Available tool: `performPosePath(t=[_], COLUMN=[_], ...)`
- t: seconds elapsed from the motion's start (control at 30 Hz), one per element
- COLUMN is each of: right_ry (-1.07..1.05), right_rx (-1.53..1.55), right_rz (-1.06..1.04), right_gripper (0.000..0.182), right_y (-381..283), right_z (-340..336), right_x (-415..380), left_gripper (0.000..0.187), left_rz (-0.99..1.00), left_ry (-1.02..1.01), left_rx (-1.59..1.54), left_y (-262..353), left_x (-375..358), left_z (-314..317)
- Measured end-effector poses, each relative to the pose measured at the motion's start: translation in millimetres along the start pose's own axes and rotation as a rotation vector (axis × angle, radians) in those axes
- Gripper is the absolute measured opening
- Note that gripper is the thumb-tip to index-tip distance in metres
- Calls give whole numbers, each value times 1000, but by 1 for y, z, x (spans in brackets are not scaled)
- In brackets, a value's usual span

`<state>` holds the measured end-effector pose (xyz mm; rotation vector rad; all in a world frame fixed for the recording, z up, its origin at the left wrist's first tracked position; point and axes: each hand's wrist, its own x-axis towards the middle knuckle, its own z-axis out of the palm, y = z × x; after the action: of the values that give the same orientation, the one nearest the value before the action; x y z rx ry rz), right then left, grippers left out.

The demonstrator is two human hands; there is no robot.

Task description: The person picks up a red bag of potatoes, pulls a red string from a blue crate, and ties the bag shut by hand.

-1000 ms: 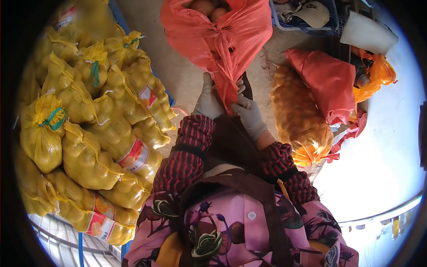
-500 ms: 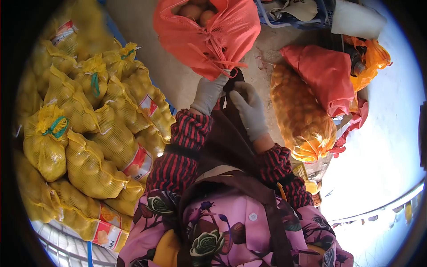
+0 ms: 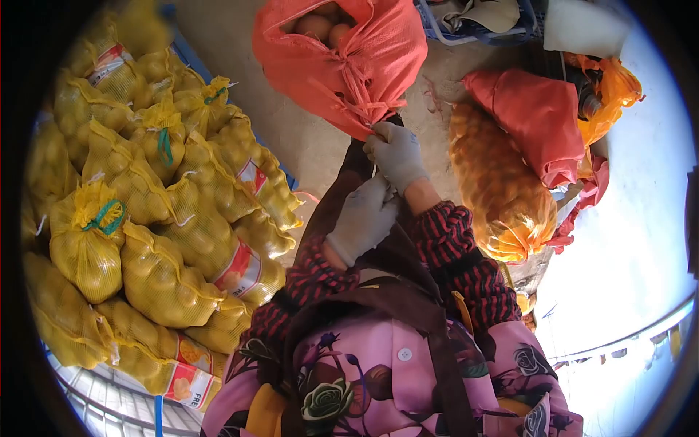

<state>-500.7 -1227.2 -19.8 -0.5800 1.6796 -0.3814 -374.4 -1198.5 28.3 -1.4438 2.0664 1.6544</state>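
A red woven sack (image 3: 342,65) stands in front of me, with round brown produce (image 3: 314,28) showing through its opening. Fingers of my right hand (image 3: 397,154), in a grey glove, are closed on the sack's near edge. Closer to my body, my left hand (image 3: 364,218), gloved alike, is curled just below the right wrist. What its fingers hold, if anything, is hidden. Beneath both hands lies my dark apron (image 3: 335,211).
Yellow mesh bags of potatoes (image 3: 164,273) are piled at the left, some tied with green ties. An orange mesh sack (image 3: 495,182) of round produce lies at the right, beside red sacking (image 3: 531,120). A blue crate (image 3: 473,35) stands at the far side.
My left hand has left the sack's edge and come down toward my body. My right hand has moved up and left, closing on that edge. The view has shifted slightly.
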Motion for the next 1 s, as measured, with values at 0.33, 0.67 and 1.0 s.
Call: performPosePath(t=[0.33, 0.67, 1.0], right_ry=[-474, -100, 36], right_rx=[1746, 659, 33], right_rz=[328, 163, -217], right_gripper=[26, 22, 33], right_y=[39, 33, 6], right_z=[28, -29, -34], right_x=[-7, -2, 34], left_gripper=[69, 33, 26], left_rz=[-308, -445, -823], left_ry=[-693, -234, -78], left_rx=[-2019, -1977, -1089], left_y=[-65, -52, -34], left_x=[101, 108, 110], left_z=[-23, -12, -28])
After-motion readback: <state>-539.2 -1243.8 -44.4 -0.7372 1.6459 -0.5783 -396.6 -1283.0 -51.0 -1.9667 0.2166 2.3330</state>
